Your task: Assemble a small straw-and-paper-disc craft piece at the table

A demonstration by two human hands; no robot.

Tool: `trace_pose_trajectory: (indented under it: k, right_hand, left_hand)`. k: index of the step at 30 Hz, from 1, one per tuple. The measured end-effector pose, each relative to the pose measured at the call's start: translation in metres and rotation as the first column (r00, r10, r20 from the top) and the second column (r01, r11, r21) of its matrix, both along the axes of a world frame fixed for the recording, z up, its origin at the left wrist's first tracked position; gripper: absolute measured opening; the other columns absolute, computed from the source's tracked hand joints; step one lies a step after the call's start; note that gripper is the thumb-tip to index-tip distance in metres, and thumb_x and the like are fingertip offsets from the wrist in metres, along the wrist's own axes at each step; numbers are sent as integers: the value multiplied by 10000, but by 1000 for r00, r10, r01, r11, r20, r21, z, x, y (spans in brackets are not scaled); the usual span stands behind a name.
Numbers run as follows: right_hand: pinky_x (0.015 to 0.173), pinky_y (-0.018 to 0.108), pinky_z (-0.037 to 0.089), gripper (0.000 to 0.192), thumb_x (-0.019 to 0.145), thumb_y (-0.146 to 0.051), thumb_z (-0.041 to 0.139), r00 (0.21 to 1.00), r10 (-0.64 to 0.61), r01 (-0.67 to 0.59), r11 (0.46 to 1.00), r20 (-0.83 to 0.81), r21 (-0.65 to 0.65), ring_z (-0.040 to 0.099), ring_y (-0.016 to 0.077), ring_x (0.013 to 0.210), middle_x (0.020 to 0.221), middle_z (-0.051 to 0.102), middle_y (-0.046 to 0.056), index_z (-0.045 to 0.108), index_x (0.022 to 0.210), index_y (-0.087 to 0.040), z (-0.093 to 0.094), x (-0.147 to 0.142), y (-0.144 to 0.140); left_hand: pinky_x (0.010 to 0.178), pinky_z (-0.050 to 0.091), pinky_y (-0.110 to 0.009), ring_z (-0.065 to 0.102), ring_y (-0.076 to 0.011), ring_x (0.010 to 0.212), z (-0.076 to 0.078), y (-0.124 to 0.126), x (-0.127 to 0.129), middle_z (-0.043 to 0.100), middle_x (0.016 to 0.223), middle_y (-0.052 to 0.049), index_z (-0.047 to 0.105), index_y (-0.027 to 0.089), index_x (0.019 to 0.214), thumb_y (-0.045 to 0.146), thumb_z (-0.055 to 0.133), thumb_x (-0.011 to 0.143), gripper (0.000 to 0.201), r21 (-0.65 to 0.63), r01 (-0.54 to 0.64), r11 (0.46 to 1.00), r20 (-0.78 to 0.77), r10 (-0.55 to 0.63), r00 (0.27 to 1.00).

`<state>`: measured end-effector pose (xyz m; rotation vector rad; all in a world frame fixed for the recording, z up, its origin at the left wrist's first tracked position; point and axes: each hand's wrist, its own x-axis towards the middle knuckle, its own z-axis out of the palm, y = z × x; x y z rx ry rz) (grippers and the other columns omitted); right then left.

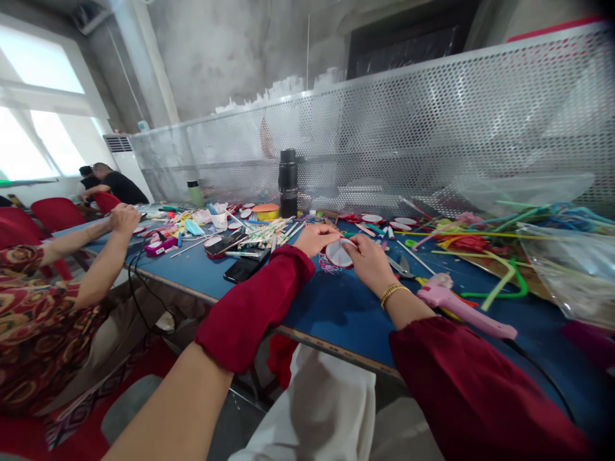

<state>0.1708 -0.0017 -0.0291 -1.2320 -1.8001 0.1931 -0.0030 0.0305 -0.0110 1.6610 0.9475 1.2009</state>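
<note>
White disc (337, 255), blue tabletop (348, 323), pink glue gun (459, 310)

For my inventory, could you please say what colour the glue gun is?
The glue gun is pink, seen in the head view.

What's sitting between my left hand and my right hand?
In the head view, a white disc lies between the left hand and the right hand.

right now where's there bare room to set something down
Widest free patch: blue tabletop this side of the white disc, between left sleeve, right sleeve and table edge. A smaller one lies left of the nearer black phone, between a thin stick and that edge. Crowded: the paper sticks behind, and the right, around the pink glue gun and coloured strips.
</note>
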Motion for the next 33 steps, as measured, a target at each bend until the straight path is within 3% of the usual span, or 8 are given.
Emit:
trace_pose_trajectory:
  k: [2,5,7,10,17,22,28,33]
  right_hand:
    - [716,356,418,184,889,-393,523,999,-6,5,1000,-32,-22,605,241,781,832,680,87,578,818,-231,1,1,1]
    - [712,356,430,213,887,-417,523,990,-55,47,997,-131,-59,598,237,763,805,666,83,576,805,-228,1,3,2]
    - [717,361,440,229,890,-430,520,975,-94,83,995,-199,-64,596,238,768,815,666,85,587,821,-222,0,4,2]
    - [733,375,457,245,890,-430,519,951,-137,128,990,-277,-50,600,248,800,868,679,94,622,906,-208,-3,6,4]
    - [732,376,462,257,881,-438,513,949,-124,124,992,-291,-17,607,253,809,894,681,105,617,922,-206,-4,7,6]
    - [724,373,456,240,855,-447,500,951,-136,127,991,-278,-51,593,248,790,871,669,94,582,868,-222,-1,7,3]
    - [662,351,459,193,854,-403,515,935,-143,118,988,-324,-95,574,234,747,829,659,86,590,832,-227,6,3,-5]
    - [625,334,447,189,844,-400,523,925,-134,93,987,-354,-132,567,220,721,823,639,75,584,820,-223,6,2,-4]
  left_hand:
    - [657,495,-261,589,-106,669,0,1,-1,718,863,-47,765,125,966,378,741,812,297,15,26,1000,-6,-26,1000]
    - [834,547,-337,675,-166,872,0,2,-1,745,1114,-118,745,148,1170,394,821,763,481,94,170,981,-32,-167,985]
    - [966,535,-403,679,-233,1068,0,2,0,688,1310,-167,698,164,1294,357,911,655,701,192,272,943,-86,-260,962]
    - [1069,496,-471,625,-316,1248,-2,2,1,624,1416,-204,617,163,1416,339,954,571,927,334,328,884,-185,-280,942]
    - [1096,493,-487,627,-328,1271,-9,2,3,668,1346,-204,572,116,1426,301,836,697,797,489,277,827,-297,-141,945]
    - [1101,496,-480,626,-325,1274,-6,-4,4,674,1351,-180,571,125,1429,248,782,700,768,499,242,832,-386,-36,922]
    - [1092,501,-484,633,-324,1256,-4,-5,4,687,1327,-180,556,102,1442,226,751,686,790,496,256,830,-420,-29,907]
    - [1081,503,-479,645,-325,1234,-6,-3,4,703,1297,-166,559,127,1453,196,762,672,810,443,243,863,-418,-41,907]
